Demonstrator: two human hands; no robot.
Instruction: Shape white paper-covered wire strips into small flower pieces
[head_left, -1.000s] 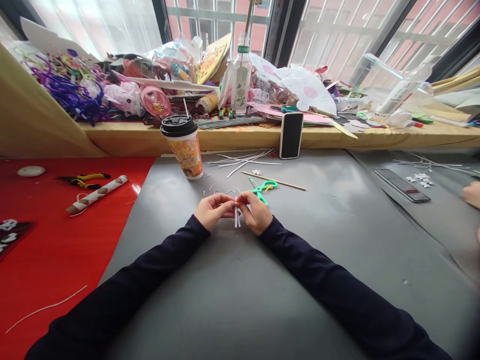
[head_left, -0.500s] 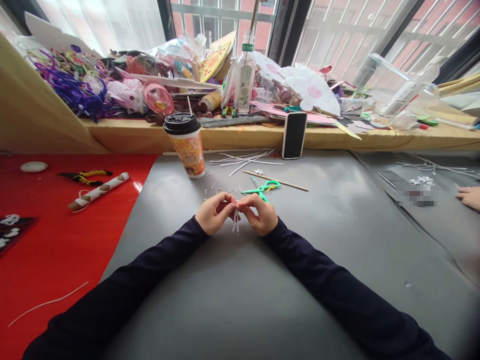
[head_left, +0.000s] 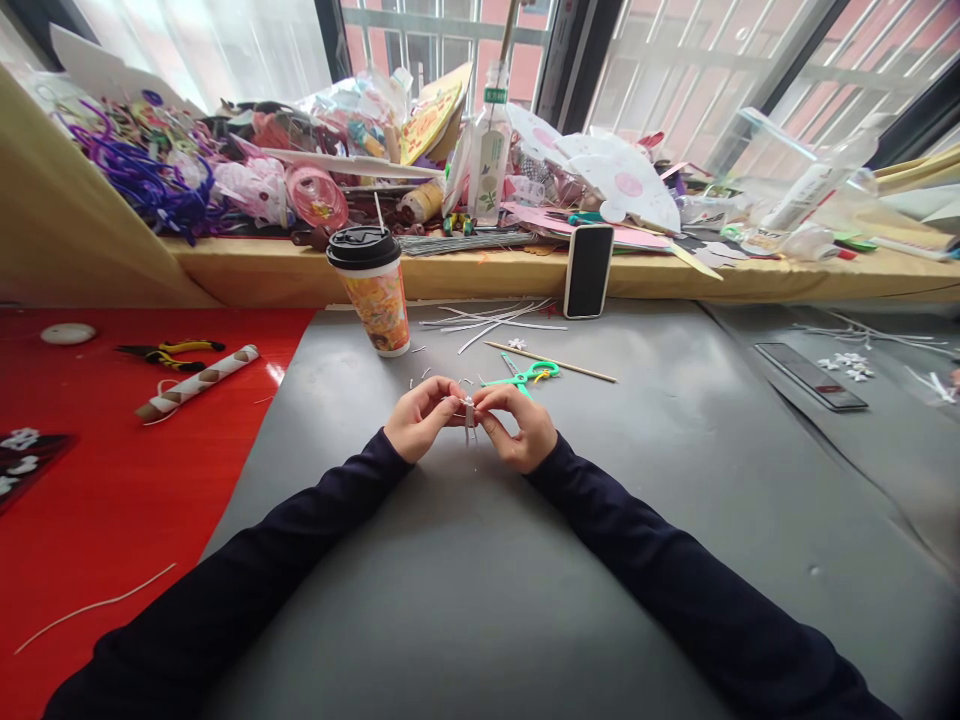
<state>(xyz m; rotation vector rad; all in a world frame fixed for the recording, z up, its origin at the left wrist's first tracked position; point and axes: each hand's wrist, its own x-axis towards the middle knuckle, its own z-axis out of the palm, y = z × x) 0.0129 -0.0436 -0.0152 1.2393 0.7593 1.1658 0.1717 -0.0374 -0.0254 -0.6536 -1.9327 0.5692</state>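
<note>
My left hand (head_left: 421,418) and my right hand (head_left: 519,425) meet over the grey mat, thumbs and fingertips pinched together. Between them is a small bundle of white strips (head_left: 470,420), folded or knotted at the top, with its loose ends hanging down. Both hands grip it, one from each side. Just beyond the fingers lie green-handled scissors (head_left: 538,372), partly hidden by my right hand, and short white offcuts (head_left: 426,374). A thin wooden stick (head_left: 577,369) rests behind the scissors, near a small white star-shaped piece (head_left: 517,344).
A lidded paper cup (head_left: 375,300) stands behind my left hand. Long white strips (head_left: 495,322) and an upright phone (head_left: 589,272) are at the back. Pliers (head_left: 171,354) and a wrapped roll (head_left: 199,384) lie on red at left. Another phone (head_left: 811,377) lies right, near white pieces (head_left: 847,366).
My hands have risen slightly and parted a little, so more of the white bundle's top shows. The other person's hand at the right has mostly left view, uncovering white strips there.
</note>
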